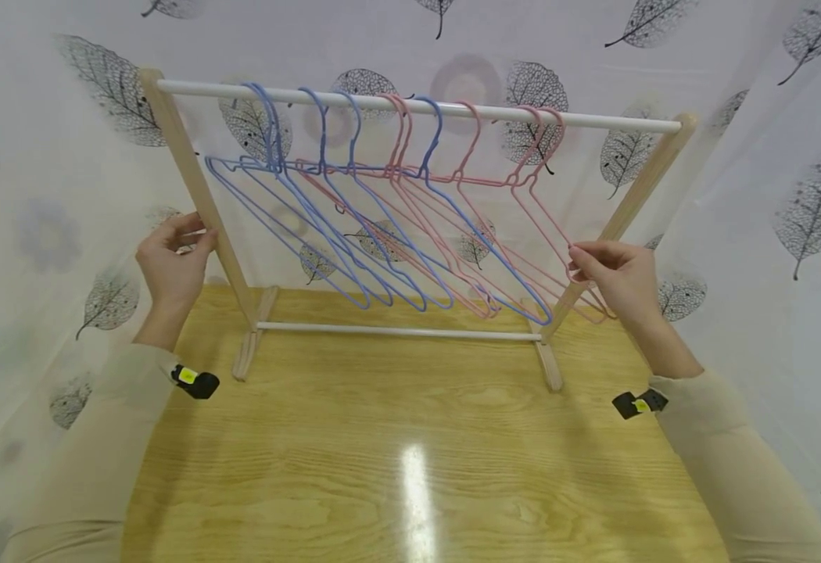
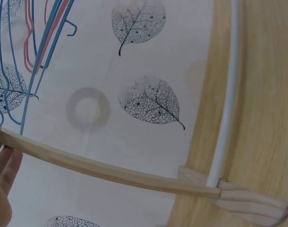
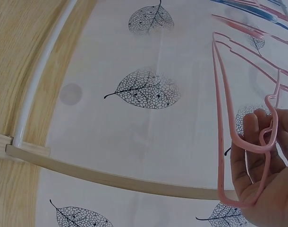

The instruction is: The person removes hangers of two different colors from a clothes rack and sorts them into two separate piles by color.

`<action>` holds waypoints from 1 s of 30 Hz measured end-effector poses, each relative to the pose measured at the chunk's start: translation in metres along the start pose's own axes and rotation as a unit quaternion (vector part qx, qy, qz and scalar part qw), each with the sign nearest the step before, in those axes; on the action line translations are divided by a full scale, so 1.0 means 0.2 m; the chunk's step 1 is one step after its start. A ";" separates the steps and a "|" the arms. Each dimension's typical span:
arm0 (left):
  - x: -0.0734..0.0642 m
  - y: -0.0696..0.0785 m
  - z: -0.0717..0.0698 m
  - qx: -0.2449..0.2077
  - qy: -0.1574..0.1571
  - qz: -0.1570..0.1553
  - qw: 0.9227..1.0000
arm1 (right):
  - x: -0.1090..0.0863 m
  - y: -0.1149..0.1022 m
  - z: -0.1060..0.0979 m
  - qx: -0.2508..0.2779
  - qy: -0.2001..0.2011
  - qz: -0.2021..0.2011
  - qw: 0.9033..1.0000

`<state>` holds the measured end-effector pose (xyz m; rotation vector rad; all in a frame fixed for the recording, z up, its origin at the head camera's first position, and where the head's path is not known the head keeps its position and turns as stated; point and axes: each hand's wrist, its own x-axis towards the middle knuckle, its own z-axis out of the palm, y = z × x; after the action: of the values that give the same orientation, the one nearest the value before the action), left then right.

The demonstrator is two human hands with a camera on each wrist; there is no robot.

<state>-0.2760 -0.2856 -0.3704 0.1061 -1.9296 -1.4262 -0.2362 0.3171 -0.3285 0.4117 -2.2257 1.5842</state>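
My left hand (image 1: 173, 262) holds the left wooden post (image 1: 192, 180) of a small clothes rack, thumb on the near side and fingers passing behind it. The left wrist view shows only part of this hand (image 2: 3, 182) at its left edge. At the other side, my right hand (image 1: 625, 281) pinches the lower end of a pink hanger (image 1: 550, 216) near the right post (image 1: 646, 178). That hanger still hangs by its hook. In the right wrist view, two pink hanger ends (image 3: 221, 118) lie by the fingers. Several blue hangers (image 1: 324, 129) and pink hangers hang on the white top rail (image 1: 614, 123), some overlapping.
A white lower bar (image 1: 396, 331) joins the rack's wooden feet (image 1: 548, 363). The rack stands toward the back of a wood-grain table (image 1: 298, 453). Behind and around it hangs a pale cloth (image 1: 16, 274) with a leaf print.
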 end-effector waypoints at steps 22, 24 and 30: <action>0.02 0.01 0.00 -0.020 0.007 -0.003 1.000 | -0.02 -0.09 -0.06 -0.029 0.038 0.006 0.999; 0.01 0.01 0.00 -0.019 0.010 -0.005 1.000 | -0.02 -0.09 -0.07 -0.018 0.043 -0.002 0.999; 0.00 0.03 0.00 0.002 0.020 -0.009 1.000 | -0.03 -0.11 -0.11 0.014 0.055 -0.011 0.998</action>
<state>-0.2750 -0.2829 -0.3660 0.1525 -1.9036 -1.4218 -0.2175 0.3308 -0.3065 0.3467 -2.1126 1.5888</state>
